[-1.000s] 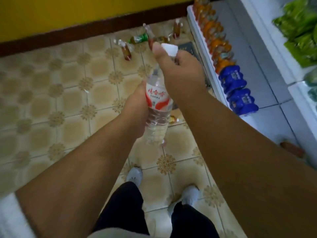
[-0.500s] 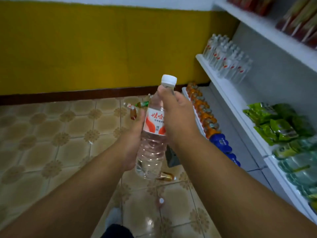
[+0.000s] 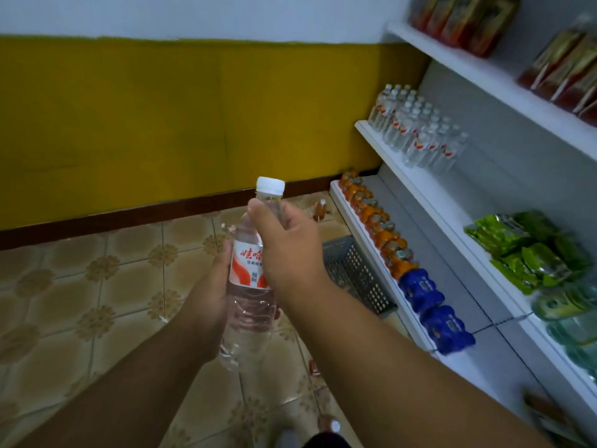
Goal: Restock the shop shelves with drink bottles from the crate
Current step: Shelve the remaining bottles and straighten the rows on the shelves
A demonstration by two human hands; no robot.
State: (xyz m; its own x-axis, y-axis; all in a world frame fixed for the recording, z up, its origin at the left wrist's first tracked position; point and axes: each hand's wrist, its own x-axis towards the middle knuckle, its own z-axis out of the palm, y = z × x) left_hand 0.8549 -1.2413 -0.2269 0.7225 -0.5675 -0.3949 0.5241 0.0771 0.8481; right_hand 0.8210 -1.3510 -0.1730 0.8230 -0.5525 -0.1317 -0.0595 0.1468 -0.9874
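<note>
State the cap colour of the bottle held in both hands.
White; the cap of the water bottle shows clearly in the head view.

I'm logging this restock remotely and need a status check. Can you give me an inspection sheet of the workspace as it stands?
Surface: patterned tiled floor.
Job's things: water bottle, white cap on, held upright; matching bottles grouped on middle shelf; grey crate on floor by bottom shelf.
Clutter: stray bottles on floor, some partly hidden.
Grippers: left hand grips bottle body; right hand grips near neck.
Cables: nothing seen.
Surroundings: yellow wall; orange drinks, blue packs, green packets on shelves.
</note>
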